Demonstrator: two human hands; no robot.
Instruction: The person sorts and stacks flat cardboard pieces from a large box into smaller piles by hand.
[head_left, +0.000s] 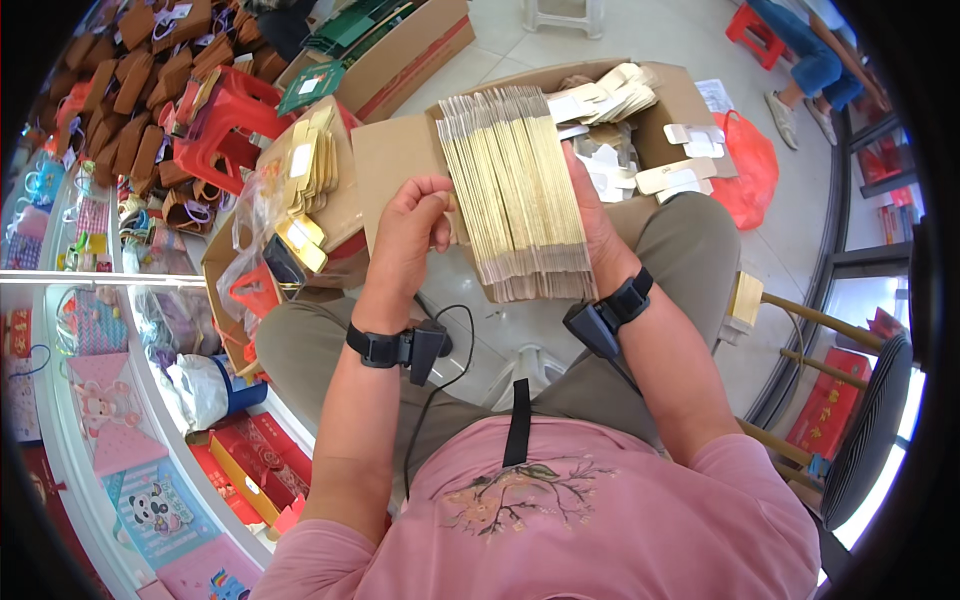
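A thick stack of flat-folded gold paper boxes (517, 191) is held up in front of my lap, edges facing me. My right hand (596, 217) grips it along its right side, thumb at the edge and the other fingers mostly hidden behind. At the stack's left edge is my left hand (420, 225), fingers curled and thumb bent toward the forefinger. Whether it pinches a box edge I cannot tell. Behind the stack stands an open cardboard box (679, 97) holding loose gold flat boxes (611, 97) and white-backed pieces (607, 172).
More gold flat boxes (309, 165) lie on a carton (349, 202) to the left. A red plastic stool (232, 127) stands beyond. A red plastic bag (750, 172) lies right of the open box. A glass display counter (112, 285) runs along the left. Another person's legs (814, 67) are at upper right.
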